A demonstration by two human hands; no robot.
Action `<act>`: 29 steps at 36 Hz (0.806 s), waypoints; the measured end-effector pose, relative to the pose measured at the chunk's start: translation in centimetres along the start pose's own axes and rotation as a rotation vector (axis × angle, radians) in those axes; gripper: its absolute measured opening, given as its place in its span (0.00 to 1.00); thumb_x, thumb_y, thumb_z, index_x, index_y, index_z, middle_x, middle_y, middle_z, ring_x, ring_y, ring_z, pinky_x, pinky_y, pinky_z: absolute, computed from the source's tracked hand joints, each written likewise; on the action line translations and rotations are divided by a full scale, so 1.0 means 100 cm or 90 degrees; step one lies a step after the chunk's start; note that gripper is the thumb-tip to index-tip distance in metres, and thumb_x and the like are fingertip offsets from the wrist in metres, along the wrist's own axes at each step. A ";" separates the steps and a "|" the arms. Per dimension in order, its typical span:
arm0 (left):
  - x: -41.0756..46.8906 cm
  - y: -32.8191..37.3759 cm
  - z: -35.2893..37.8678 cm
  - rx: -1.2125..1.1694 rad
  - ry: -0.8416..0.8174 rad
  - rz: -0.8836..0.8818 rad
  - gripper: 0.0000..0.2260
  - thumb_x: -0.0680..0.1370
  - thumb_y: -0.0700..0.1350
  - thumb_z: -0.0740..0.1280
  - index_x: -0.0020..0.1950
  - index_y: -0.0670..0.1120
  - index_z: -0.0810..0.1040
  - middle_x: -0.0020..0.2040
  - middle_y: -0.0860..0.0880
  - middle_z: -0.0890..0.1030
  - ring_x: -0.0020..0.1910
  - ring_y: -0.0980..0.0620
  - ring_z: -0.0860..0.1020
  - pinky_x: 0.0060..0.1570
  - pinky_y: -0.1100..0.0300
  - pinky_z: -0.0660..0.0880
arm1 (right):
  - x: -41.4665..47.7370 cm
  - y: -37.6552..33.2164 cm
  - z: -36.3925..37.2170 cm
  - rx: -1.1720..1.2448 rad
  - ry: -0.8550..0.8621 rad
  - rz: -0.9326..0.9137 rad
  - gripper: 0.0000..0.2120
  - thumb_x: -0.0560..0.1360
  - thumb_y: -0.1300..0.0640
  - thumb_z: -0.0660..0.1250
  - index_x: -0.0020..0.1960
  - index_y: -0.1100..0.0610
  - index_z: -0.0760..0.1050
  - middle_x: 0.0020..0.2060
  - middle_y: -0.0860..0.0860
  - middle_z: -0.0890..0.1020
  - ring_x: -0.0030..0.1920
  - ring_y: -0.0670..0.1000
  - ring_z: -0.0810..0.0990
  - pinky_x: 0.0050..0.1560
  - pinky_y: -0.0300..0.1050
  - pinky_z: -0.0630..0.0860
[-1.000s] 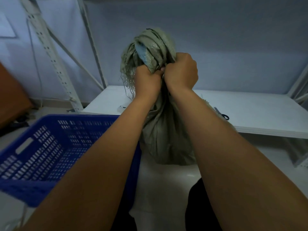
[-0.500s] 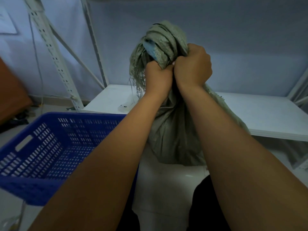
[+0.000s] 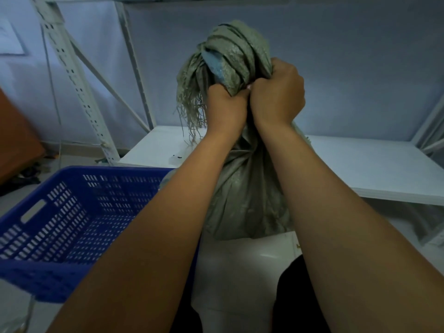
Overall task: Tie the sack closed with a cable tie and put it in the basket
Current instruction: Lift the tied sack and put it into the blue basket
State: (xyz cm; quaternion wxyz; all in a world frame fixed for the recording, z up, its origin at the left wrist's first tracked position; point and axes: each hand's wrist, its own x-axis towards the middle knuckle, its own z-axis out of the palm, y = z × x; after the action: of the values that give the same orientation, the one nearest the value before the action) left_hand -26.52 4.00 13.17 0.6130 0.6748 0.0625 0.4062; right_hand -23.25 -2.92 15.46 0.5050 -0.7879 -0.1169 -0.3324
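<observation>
A grey-green woven sack (image 3: 245,200) hangs in front of me, its bottom just above the white floor. Both fists clamp its gathered neck: my left hand (image 3: 225,106) and my right hand (image 3: 278,92) press together side by side. The bunched top (image 3: 235,51) with frayed threads flops over above my hands, showing a blue inner patch. The blue slotted plastic basket (image 3: 48,224) stands at my lower left, tilted, with nothing visible inside. No cable tie shows; my hands hide the neck.
A low white shelf board (image 3: 360,169) runs behind the sack. White slotted rack uprights (image 3: 72,75) rise at the left and a rack leg at the far right. An orange-brown object (image 3: 16,138) sits at the left edge. My dark-clothed knees are below.
Both hands have lifted the sack higher and shifted it slightly right; the scissors-like item seen on the shelf earlier is now hidden.
</observation>
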 end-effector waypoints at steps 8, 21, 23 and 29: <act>0.015 0.022 -0.012 -0.070 0.033 0.039 0.05 0.74 0.36 0.71 0.44 0.44 0.84 0.43 0.43 0.86 0.48 0.44 0.85 0.48 0.42 0.82 | 0.006 -0.031 -0.001 0.054 0.013 -0.029 0.09 0.67 0.62 0.63 0.40 0.50 0.76 0.37 0.46 0.79 0.40 0.53 0.76 0.29 0.43 0.58; 0.034 0.027 -0.071 -0.077 0.132 0.062 0.05 0.75 0.35 0.70 0.44 0.44 0.83 0.43 0.44 0.86 0.48 0.44 0.84 0.51 0.41 0.81 | -0.020 -0.078 0.036 0.174 -0.098 -0.047 0.11 0.71 0.59 0.61 0.46 0.48 0.80 0.41 0.46 0.82 0.45 0.53 0.80 0.37 0.42 0.67; 0.036 0.031 -0.084 -0.082 0.151 0.064 0.05 0.75 0.35 0.70 0.44 0.45 0.83 0.45 0.43 0.86 0.49 0.43 0.84 0.51 0.41 0.81 | -0.025 -0.088 0.043 0.207 -0.116 -0.063 0.13 0.73 0.59 0.61 0.50 0.48 0.82 0.43 0.46 0.83 0.45 0.51 0.79 0.38 0.42 0.67; 0.041 0.040 -0.126 -0.062 0.203 0.083 0.10 0.76 0.36 0.70 0.41 0.51 0.82 0.44 0.48 0.86 0.48 0.47 0.84 0.53 0.44 0.81 | -0.039 -0.116 0.066 0.287 -0.188 -0.111 0.12 0.73 0.59 0.61 0.49 0.49 0.81 0.41 0.44 0.81 0.44 0.48 0.78 0.34 0.41 0.66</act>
State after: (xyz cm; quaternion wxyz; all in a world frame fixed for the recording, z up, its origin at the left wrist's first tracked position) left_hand -33.31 15.20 17.63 0.5993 0.5740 0.0953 0.5498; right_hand -29.48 8.80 19.49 0.6145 -0.6827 -0.3273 -0.2220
